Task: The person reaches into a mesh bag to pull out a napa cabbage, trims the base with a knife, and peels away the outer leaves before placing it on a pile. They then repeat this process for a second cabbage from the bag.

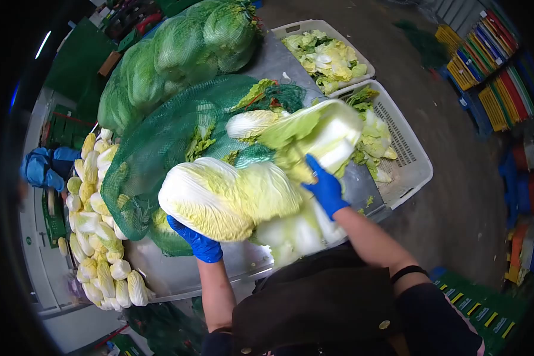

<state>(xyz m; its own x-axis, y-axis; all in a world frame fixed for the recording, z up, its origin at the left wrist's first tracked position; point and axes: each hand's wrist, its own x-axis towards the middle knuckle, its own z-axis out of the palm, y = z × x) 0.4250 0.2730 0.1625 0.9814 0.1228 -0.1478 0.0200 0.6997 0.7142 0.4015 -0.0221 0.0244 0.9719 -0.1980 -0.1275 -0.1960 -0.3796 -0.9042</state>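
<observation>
My left hand, in a blue glove, grips a large napa cabbage from below at its white base end. The cabbage lies on its side above the metal table, its yellow leafy end pointing right. My right hand, also gloved in blue, has its fingers apart at the right of the cabbage. Just beyond its fingertips are loose outer leaves, smeared by motion. More pale leaves lie by the table's front edge. A smaller napa cabbage rests behind, on green netting.
A full net bag of cabbages stands at the back. Trimmed cabbages are piled left. White crates with leaves sit right of the metal table. Stacked coloured crates stand far right; a person in blue is far left.
</observation>
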